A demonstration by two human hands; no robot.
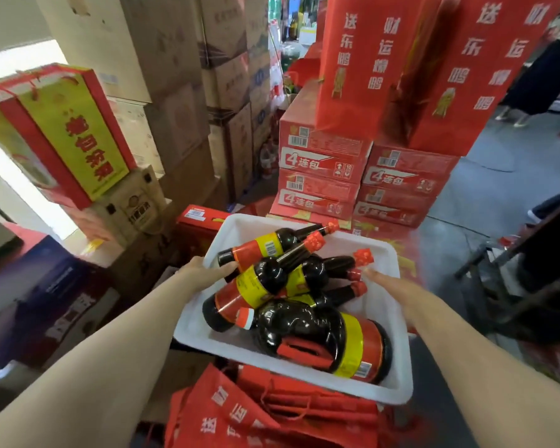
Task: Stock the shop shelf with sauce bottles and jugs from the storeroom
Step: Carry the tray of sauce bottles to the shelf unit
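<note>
A white plastic tub (291,367) is held in front of me, above a pile of red bags. Several dark sauce bottles (265,282) with red caps and red-yellow labels lie in it, and a big dark jug (324,337) with a red handle lies at the near end. My left hand (204,273) grips the tub's left rim, thumb over the edge beside a bottle. My right hand (392,287) holds the right rim, fingers stretched along the inside wall.
Brown cartons (188,92) are stacked at the back left. A yellow-red gift box (68,134) leans at left. Red cases (324,176) and tall red bags (369,59) rise ahead. Red bags (256,412) lie below the tub. A person's legs (537,79) stand far right.
</note>
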